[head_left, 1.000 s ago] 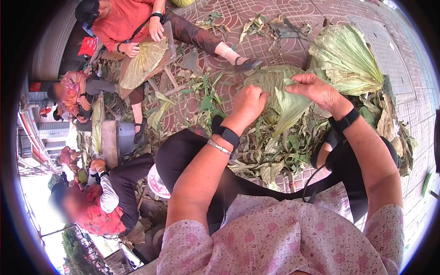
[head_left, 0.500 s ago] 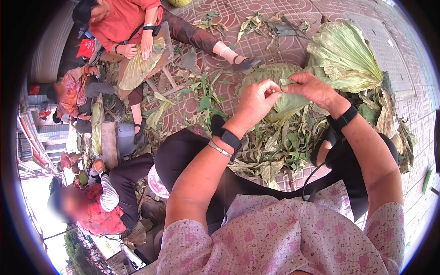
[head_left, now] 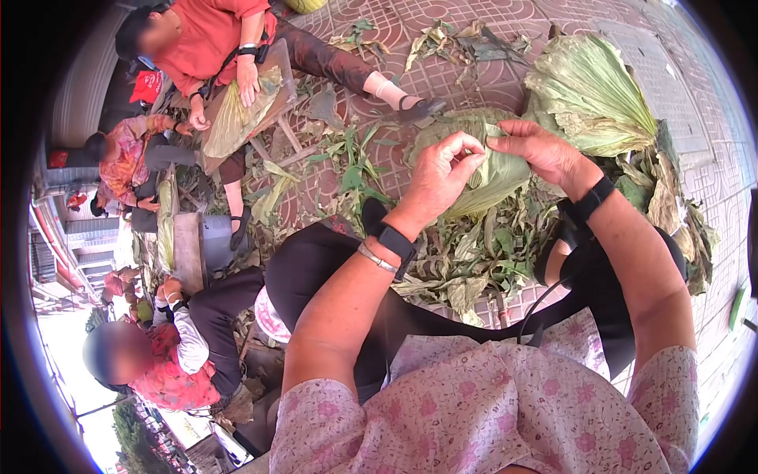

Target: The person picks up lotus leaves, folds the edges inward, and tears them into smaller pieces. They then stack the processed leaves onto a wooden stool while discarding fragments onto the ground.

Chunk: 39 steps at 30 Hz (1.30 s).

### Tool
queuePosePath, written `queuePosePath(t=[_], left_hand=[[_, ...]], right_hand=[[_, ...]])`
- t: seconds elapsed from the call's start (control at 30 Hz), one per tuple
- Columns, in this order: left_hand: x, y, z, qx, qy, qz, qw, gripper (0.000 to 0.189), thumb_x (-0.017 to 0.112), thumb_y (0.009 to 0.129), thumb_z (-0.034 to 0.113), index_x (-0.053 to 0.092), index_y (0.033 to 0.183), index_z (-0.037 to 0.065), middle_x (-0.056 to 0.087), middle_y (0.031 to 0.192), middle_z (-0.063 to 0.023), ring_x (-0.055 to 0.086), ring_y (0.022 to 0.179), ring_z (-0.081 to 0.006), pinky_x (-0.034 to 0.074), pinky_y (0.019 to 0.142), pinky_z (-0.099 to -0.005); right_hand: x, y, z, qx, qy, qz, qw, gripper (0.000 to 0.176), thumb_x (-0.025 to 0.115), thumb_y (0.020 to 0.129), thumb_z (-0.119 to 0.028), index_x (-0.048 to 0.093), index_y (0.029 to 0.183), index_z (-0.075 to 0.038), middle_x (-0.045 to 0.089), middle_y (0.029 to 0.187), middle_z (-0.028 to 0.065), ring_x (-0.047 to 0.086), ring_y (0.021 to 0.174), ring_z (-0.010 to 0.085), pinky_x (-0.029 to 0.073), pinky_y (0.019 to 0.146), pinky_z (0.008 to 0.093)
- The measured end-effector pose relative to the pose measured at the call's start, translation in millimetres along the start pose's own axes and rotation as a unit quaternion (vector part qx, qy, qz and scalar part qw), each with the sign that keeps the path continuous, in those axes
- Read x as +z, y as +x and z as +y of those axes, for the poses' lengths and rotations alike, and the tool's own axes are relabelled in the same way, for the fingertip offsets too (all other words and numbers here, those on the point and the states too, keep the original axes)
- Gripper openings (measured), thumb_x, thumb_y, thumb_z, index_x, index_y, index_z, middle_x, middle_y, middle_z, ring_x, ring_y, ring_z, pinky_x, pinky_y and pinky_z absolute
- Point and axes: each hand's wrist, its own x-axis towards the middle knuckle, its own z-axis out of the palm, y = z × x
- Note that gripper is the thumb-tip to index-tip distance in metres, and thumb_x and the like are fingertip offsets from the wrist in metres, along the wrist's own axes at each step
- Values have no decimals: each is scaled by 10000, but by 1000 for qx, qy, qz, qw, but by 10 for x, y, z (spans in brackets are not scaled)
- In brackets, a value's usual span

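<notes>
My left hand [head_left: 444, 175], with a dark watch and a silver bangle at the wrist, has its thumb and fingers pinched together; what they hold, if anything, is too small to tell. Close by on its right, my right hand [head_left: 543, 152] pinches the tip of a pale green leaf between thumb and forefinger. Under both hands a stack of flattened leaves [head_left: 500, 188] lies low in front of my knees. Beyond my right hand rests a large fan-shaped bundle of dried leaves [head_left: 594, 99].
Loose leaf scraps [head_left: 497, 245] cover the paving between my legs. Darker leaves [head_left: 667, 201] lie at the right. A person in red [head_left: 217, 39] sits at upper left by a wooden stand [head_left: 288, 99] with leaves. Other people sit at the left.
My hands have drawn slightly apart, the left a little lower. The person in red has moved one hand off the leaves. The co-worker at lower left has shifted a little.
</notes>
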Motion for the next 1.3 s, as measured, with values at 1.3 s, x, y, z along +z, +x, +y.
queuePosePath(t=[1.3], left_hand=[[6, -38, -426, -6, 97, -16, 995, 381, 708, 824, 158, 616, 1151, -15, 676, 1094, -196, 654, 1037, -293, 511, 888, -394]], right_hand=[[-72, -95, -271, -73, 58, 1, 996, 212, 735, 912, -203, 685, 1041, -43, 696, 976, 5, 639, 882, 88, 501, 833, 251]])
